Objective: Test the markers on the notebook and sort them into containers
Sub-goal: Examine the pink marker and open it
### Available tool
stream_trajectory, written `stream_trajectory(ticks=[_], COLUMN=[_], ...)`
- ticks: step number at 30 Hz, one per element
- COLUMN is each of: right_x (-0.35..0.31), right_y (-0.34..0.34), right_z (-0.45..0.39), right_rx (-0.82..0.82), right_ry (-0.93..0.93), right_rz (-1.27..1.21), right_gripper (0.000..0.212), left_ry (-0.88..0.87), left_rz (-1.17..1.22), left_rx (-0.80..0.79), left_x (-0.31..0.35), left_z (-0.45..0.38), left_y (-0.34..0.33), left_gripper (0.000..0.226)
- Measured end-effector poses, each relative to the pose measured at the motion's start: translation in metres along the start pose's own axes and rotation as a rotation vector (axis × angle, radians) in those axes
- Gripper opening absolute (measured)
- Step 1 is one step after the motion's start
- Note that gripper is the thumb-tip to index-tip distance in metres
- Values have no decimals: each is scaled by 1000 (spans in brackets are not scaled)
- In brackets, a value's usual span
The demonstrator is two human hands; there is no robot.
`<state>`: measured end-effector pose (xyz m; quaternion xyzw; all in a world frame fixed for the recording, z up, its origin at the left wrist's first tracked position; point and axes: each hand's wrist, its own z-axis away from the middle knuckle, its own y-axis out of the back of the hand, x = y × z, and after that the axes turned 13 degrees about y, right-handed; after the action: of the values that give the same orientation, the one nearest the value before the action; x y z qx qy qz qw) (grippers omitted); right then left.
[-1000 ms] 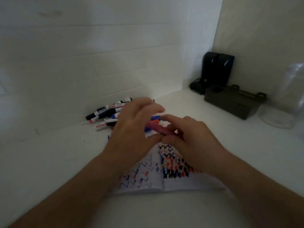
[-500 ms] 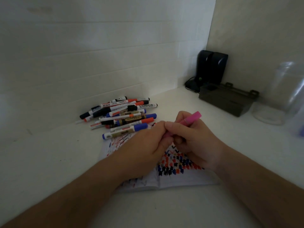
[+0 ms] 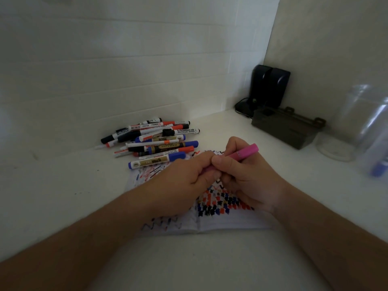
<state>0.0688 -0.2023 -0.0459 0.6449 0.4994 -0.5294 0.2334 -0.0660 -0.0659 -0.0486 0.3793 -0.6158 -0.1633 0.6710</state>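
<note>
1. Markers, unsorted (image 3: 151, 137): a loose heap lies on the worktop (image 3: 52, 185) at left-centre, just beyond the far edge of the notebook, with the nearest blue-capped marker (image 3: 156, 161) touching that edge. Judgement: the heap sits within easy reach of either hand so that each marker can be drawn for testing in turn.

2. Notebook (image 3: 210, 206): lies open and flat before the person, its pages dense with red, blue and black test strokes. Judgement: it is placed centrally so the hands work directly above it.

3. Left hand (image 3: 184, 183): its grip is clamped with curled fingers on the near end of the pink marker. Whether that end is a cap cannot be told; it is hidden in the fingers.

4. Pink marker (image 3: 243, 154): held above the notebook between both hands, the free end tilted up and to the right. Judgement: the two-handed hold suits pulling off or pressing on a cap.

5. Right hand (image 3: 247, 179): thumb and fingers pinch the barrel of the pink marker, steadying it against the left hand.

6. Containers: a dark box (image 3: 287, 131) stands at the back right; a clear jar (image 3: 352, 122) is further right, well apart from the heap. A blue item at the right edge is too blurred to identify.
</note>
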Motion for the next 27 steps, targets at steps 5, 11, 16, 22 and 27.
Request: stream_trajectory(ticks=[5,11,16,22,27], right_x=[-7,-53,-46,-11,-12], right_y=[8,48,44,25,25], right_z=[-3,0,36,50,54], right_rx=[-12,40,-110,79,109], right_ry=[61,47,-138,-20,-28], right_rz=[68,-125,85,438,659], right_gripper=[25,25,42,21,30], left_ry=[24,120,86,66,80], left_rz=[-36,-165,-437,-501,-499], left_rx=[-47,-13,-62,-16,-17], left_x=[1,-14,-6,-6,-5], left_z=[0,-1,-4,-9,-10], left_y=[7,15,10,1,2], left_gripper=[27,31,19,30,30])
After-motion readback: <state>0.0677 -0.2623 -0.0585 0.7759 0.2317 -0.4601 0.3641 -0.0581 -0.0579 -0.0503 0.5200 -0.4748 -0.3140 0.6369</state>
